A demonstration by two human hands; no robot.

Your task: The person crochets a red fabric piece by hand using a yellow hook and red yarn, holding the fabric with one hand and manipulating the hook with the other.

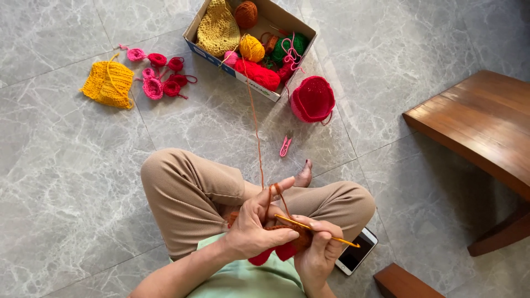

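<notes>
My left hand point(251, 226) is closed on the crochet piece point(287, 243), pinching its edge between thumb and fingers, index finger raised with the orange-brown yarn strand point(256, 132) looped over it. My right hand point(320, 251) is closed around the crochet hook point(317, 230), a thin yellow-orange one, held like a pencil with the tip pushed into the work. The piece sits in my lap, between both hands, above my crossed legs.

Handling, as I judge it: the piece is light, soft, floppy, with no stiffness of its own. It needs a pinch right next to the hook's entry point, otherwise the fabric folds away. Red lobes hang below my hands, so gripping there would only let it swing. Not fragile, but the live loop will unravel if it slips off the hook.

The strand runs taut from my finger up to the cardboard box point(251, 49) on the floor ahead; which ball inside feeds it I cannot tell for sure, likely the orange-brown ball point(246, 14). The yarn is grippy, not slippery, so finger tension holds it fine.

Around me: pink snips point(285, 145) on the grey tiles, a red crocheted cup point(313, 99) just beside the box, a yellow knitted piece point(109, 84) and small pink and red crocheted bits point(160, 74) to the left, a phone point(356, 253) touching my right knee, a wooden bench point(480, 121) on the right.
</notes>
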